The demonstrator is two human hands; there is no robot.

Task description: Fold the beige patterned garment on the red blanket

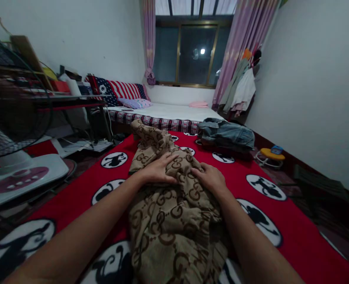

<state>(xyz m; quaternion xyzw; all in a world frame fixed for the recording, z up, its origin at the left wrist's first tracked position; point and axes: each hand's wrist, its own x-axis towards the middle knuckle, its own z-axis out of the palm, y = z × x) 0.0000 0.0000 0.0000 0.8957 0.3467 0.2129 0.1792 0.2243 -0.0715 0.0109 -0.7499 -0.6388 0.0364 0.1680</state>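
A tan jacket (162,221) with a brown letter pattern lies folded lengthwise and rumpled on the red blanket (82,219), running from near my body toward the far edge. My left hand (158,169) rests on its middle, palm down, with fingers and thumb spread over the cloth. At the jacket's right side, my right hand (211,178) has thumb and fingers bent against the fabric, closed on its edge; some of the fingertips are hidden. A ribbed band shows in the cloth below my right hand.
Folded denim clothing (226,134) lies in a pile at the blanket's far right. A fan (12,102) and a cluttered desk (71,96) stand to the left. Beyond is a bed (168,110) under the window; a yellow stool (271,154) stands on the right.
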